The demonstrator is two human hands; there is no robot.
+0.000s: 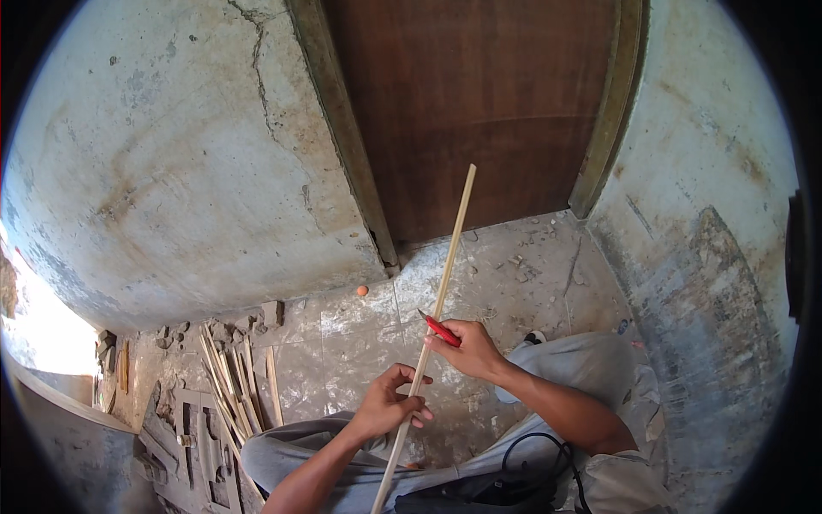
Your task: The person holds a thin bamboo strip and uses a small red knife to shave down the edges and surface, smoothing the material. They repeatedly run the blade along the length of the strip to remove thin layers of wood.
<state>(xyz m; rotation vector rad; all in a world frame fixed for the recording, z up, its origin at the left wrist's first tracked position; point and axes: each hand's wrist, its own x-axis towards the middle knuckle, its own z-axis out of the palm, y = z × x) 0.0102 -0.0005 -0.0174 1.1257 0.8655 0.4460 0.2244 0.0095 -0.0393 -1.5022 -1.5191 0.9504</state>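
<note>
A long, thin pale wooden strip (455, 244) slants up from my lap toward the door. Around its lower part, the fingers of my left hand (392, 403) are curled loosely, some of them passing behind it. My right hand (471, 349) grips a small red-handled knife (443, 331), its dark pointed blade lying against or just over the strip's side. The thumb side of that hand also touches the strip a little above my left hand. The strip's lower end runs out of the picture at the bottom edge.
A bundle of similar strips (231, 381) lies at the left beside my knee, next to a grey cut-out panel (205, 445). Rubble (272, 313) and an orange ball (362, 291) lie along the wall. A brown door (479, 103) stands ahead. A black bag (479, 494) rests on my lap.
</note>
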